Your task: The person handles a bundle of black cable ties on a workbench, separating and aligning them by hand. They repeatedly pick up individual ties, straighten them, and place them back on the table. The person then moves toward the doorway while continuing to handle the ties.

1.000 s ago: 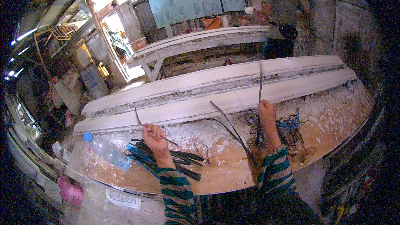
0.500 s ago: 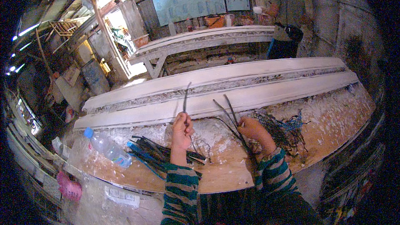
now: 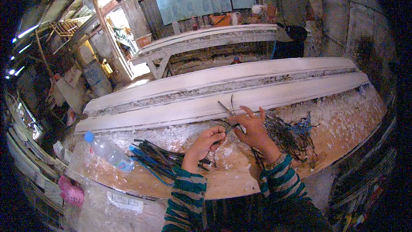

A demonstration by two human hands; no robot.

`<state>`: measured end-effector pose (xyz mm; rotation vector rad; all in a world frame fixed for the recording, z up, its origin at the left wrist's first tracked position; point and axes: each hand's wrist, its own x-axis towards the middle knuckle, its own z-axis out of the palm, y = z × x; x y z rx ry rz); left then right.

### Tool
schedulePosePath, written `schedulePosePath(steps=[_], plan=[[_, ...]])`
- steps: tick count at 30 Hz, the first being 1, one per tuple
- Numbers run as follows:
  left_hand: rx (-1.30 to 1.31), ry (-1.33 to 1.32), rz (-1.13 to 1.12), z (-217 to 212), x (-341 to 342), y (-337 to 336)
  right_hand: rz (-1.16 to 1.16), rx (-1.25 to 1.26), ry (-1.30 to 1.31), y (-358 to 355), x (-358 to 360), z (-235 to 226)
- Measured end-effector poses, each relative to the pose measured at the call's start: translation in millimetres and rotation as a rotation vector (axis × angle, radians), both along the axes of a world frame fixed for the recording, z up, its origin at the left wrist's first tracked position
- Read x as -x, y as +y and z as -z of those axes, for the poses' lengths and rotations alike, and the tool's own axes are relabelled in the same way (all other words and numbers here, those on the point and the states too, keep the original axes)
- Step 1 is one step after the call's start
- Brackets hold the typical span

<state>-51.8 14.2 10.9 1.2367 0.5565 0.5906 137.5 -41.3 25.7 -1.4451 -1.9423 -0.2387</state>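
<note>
Left hand (image 3: 209,141), centre of frame: thumb and curled fingers are closing on what looks like a thin dark strip (image 3: 229,131). Right hand (image 3: 254,132), just right of centre: some fingers are standing raised and spread, and its thumb side is sitting up against the same strip; can't tell if it's really pinching. The strip is bridging the small gap between both hands, ends partly hidden.

For doing this well: left pinch should be staying firm and near the working spot, right fingertips guiding lightly, slack kept short so the strip isn't twisting or slipping into the loose ones.

A dark upright strip (image 3: 225,108) is leaning just above the hands. Tangled black cords (image 3: 283,134), bluish at the far end, are lying right of the right hand. Dark and blue strips (image 3: 156,157) are lying in a pile lower left of centre, a clear bottle (image 3: 110,154) beside them. The bench (image 3: 229,180) is carrying all this, white lengths (image 3: 266,96) running across behind. Co-worker (image 3: 288,6) is standing upper right.
</note>
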Motion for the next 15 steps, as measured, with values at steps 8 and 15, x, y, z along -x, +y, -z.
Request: schedulePosePath(steps=[8,15], plan=[[0.022,-0.093,-0.217,0,7,3,-0.126,0.245,0.652,7,-12,14],[0.014,-0.16,-0.249,1,12,10,-0.119,0.269,0.992,16,-22,19]])
